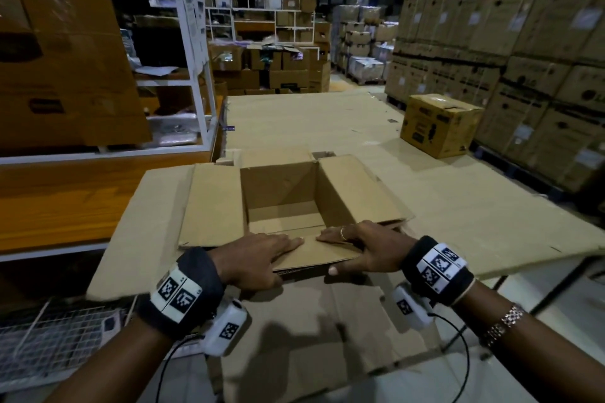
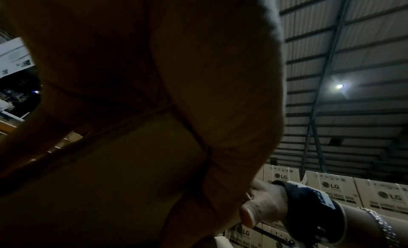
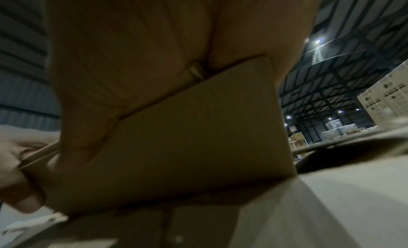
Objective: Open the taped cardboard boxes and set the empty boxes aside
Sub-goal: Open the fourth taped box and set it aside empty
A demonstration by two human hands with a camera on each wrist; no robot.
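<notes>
An open, empty cardboard box [image 1: 281,203] stands in front of me in the head view, its flaps spread outward. Both hands hold its near flap [image 1: 314,253]. My left hand [image 1: 271,255] lies with its fingers flat on top of the flap. My right hand [image 1: 350,247] does the same, with its thumb curled under the flap's edge. The left wrist view shows the flap's dark underside [image 2: 132,182] and my right hand [image 2: 264,204] gripping its edge. In the right wrist view my left hand [image 3: 19,173] pinches the cardboard [image 3: 187,147] between fingers and thumb.
The box sits on flattened cardboard sheets [image 1: 458,206]. A closed brown carton [image 1: 440,124] stands at the back right, before tall stacks of cartons [image 1: 523,42]. A white shelf rack [image 1: 193,75] with boxes and a wooden bench [image 1: 65,199] fill the left. A wire basket [image 1: 65,337] sits lower left.
</notes>
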